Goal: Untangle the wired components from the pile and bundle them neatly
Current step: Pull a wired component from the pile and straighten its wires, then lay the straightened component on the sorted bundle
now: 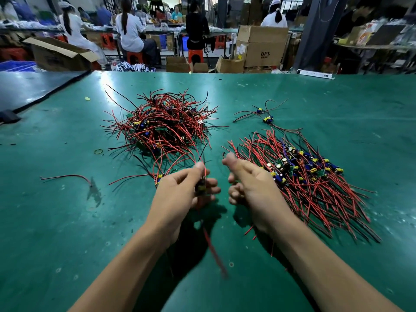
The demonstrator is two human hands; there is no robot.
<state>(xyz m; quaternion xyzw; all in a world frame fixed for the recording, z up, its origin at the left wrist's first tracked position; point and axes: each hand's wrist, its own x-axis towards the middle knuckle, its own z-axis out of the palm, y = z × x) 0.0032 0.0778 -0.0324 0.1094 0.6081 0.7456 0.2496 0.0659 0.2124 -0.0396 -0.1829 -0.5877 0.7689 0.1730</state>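
Now, from the head camera, your left hand (180,190) sits low over the green tabletop (67,233), thumb and fingers (213,183) closed round a small wired component (200,187). Red leads rise from it past your thumb, and another red lead (212,248) hangs blurred below your palm. Your right hand (252,185) is just beside it across a narrow gap, thumb stuck out and fingers curled in; whether they hold anything cannot be told from this angle.

Beyond your left hand lies the tangled pile (164,124) of red and black wires with small boards and blue and yellow parts buried in it. A few strands from its near edge reach the component you grip. On your right, partly hidden by your right wrist, lies the laid-out heap (310,176), its boards in a rough row and its wires fanned towards you. Farther back on that side, two loose components (263,115) lie together, apart from both heaps.

A rubber band (98,151) lies left of the tangled pile, and a single red wire (67,176) lies nearer the left edge. Behind the tabletop stand cardboard boxes (261,46), and people (129,28) sit with their backs to you on red stools (135,57).
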